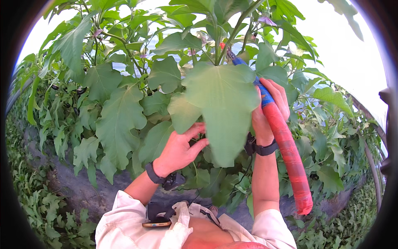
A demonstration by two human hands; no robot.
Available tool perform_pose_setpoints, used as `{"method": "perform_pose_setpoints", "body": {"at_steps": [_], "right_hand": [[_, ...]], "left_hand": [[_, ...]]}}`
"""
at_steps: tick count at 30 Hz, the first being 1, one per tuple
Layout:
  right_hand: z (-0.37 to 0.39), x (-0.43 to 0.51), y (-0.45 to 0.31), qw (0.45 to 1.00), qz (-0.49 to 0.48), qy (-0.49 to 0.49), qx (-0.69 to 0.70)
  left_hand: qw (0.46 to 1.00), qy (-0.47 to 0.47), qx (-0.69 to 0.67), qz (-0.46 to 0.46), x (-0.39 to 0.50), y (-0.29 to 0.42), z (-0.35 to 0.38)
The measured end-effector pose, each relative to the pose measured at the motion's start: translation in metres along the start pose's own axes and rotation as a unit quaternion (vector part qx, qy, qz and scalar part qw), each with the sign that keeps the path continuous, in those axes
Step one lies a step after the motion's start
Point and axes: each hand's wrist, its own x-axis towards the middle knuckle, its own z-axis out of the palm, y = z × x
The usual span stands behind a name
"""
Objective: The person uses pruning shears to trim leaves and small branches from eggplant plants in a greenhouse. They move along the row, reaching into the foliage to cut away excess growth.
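A large eggplant leaf [224, 109] hangs close before me, between my two hands. My left hand [183, 149] reaches up to its left edge, thumb and fingers apart, with nothing visible between them; some fingertips are hidden by foliage. My right hand [266, 118] grips a curved tube-like handle wrapped in tape [284, 143], red below and blue above. The handle's upper end runs up into the stems, where a dark piece and a red spot show beside a green eggplant stem [231, 37]. The leaf covers part of my right hand.
Dense eggplant plants with lilac flowers [266, 21] stand ahead, and dark fruits [81, 91] hang at the left. Dark ground sheeting [84, 186] runs below, with low weeds [46, 218] beside it. A curved frame pipe [373, 168] rises at the right. A phone [156, 224] lies against my shirt.
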Motion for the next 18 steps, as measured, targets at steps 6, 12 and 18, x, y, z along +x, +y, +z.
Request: {"method": "perform_pose_setpoints", "body": {"at_steps": [6, 12, 18], "right_hand": [[0.026, -0.017, 0.001, 0.994, 0.099, -0.024, 0.036], [0.028, -0.026, 0.001, 0.992, 0.115, -0.016, 0.044], [0.026, -0.018, -0.003, 0.996, 0.080, 0.004, 0.043]], "left_hand": [[0.998, -0.060, -0.018, -0.020, -0.007, -0.016, 0.001], [0.995, -0.072, -0.045, -0.059, -0.015, -0.025, -0.006], [0.996, -0.052, -0.040, -0.055, -0.024, -0.031, -0.006]]}}
